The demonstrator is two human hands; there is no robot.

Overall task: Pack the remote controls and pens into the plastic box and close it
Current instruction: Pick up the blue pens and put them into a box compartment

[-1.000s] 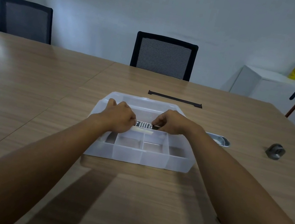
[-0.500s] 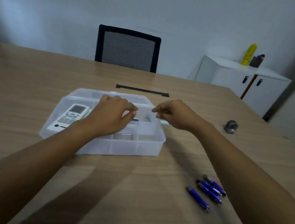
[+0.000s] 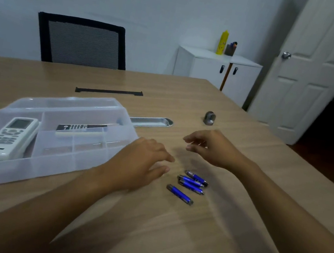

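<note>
The clear plastic box [image 3: 19,174] sits open on the wooden table at the left, divided into compartments. A white remote control [image 3: 8,138] lies in its left compartment. A slim black-faced remote [image 3: 81,130] lies in the long middle compartment. Several short blue pens [image 3: 190,184] lie loose on the table to the right of the box. My left hand [image 3: 144,162] hovers just left of the pens, fingers spread, holding nothing. My right hand [image 3: 211,148] hangs above and behind the pens, fingers loosely apart and empty.
A metal tray [image 3: 151,121] lies behind the box. A small grey metal object [image 3: 209,118] rests further right. A black strip [image 3: 108,91] lies at mid table. A black chair [image 3: 80,43], a white cabinet [image 3: 215,72] and a white door [image 3: 318,70] stand beyond the table.
Both hands have left the box and moved right toward the blue pens. The slim remote now lies released in the box. My view has swung right.
</note>
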